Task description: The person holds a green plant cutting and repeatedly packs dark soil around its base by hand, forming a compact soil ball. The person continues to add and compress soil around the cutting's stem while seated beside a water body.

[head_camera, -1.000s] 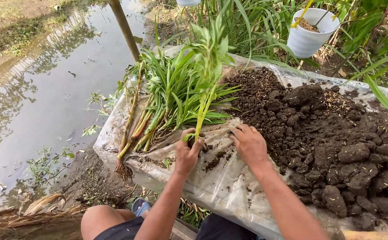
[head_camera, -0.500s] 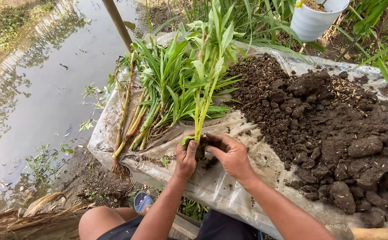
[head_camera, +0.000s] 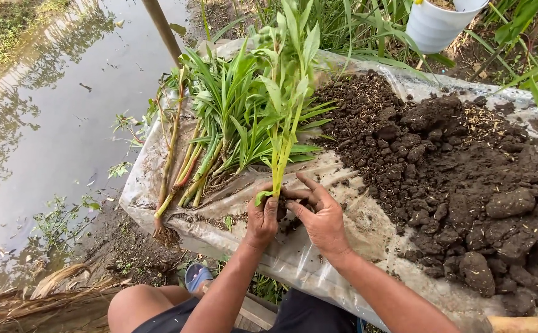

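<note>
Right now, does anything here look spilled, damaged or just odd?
Nothing looks damaged. Crumbs of soil lie scattered over the plastic sheet near the left hand and right hand, which press a clump around an upright seedling. The sheet's left edge hangs close to the water.

An outdoor planting spot on a muddy pond bank: still water [head_camera: 41,123] along the left edge of a plastic sheet [head_camera: 318,253] heaped with dark soil [head_camera: 466,166] and cut seedlings [head_camera: 232,123], grass behind.
</note>
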